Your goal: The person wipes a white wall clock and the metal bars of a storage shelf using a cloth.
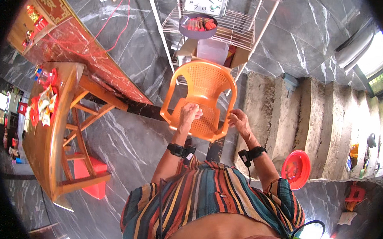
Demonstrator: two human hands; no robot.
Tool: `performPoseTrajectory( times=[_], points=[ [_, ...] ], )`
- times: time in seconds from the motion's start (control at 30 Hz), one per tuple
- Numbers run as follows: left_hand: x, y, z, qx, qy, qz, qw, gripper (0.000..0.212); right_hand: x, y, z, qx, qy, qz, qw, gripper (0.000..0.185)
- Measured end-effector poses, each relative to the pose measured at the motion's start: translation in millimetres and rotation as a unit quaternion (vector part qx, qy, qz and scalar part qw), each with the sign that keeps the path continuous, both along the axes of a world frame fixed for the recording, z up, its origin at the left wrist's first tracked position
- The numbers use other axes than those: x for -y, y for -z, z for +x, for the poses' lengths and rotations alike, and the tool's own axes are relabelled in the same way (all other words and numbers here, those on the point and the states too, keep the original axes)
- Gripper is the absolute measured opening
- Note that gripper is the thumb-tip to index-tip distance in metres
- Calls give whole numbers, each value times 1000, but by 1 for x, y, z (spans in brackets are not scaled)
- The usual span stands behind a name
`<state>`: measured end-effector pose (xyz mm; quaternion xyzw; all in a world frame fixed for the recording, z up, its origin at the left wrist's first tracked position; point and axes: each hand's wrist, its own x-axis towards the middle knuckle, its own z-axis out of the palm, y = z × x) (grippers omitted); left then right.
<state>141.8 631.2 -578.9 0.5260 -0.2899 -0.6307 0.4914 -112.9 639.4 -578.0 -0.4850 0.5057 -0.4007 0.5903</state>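
Observation:
An orange plastic armchair (pixel 205 79) with a perforated back and seat stands in front of me. Over its seat is my left hand (pixel 190 114), the fingers curled; whether they hold something small is unclear. Beside the chair's right armrest is my right hand (pixel 239 120), with bent fingers close to the armrest's edge; I cannot tell whether they touch it. A black band with a small device sits on each wrist. Behind the chair, a white wire shelf rack (pixel 236 36) carries a dark round bowl (pixel 198 33) of red-wrapped items and a square wall clock (pixel 206 2).
To the left stands a wooden table (pixel 38 147) with red trays of packets, and a red stool (pixel 98 176) underneath. Rough concrete steps (pixel 275 115) rise on the right. A red basin (pixel 296 169) is by the steps' lower right edge. A pink cord (pixel 122 35) hangs at the upper left.

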Motion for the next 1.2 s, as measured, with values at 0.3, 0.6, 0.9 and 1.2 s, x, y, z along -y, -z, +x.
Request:
performPoseTrajectory(
  times=[0.3,0.6,0.9,1.2],
  points=[
    [129,-61,68,9,23,-125,992,22,95,-82,88,-48,-53,-92,993,30],
    [229,-119,65,41,-35,-238,970,16,211,-169,85,-36,-91,-190,977,30],
    [300,-227,50,143,-115,-362,914,17,301,-257,95,-43,-192,-297,934,20],
    [346,-238,87,186,-139,-372,899,13,338,-288,123,-51,-130,-457,878,21]
  ],
)
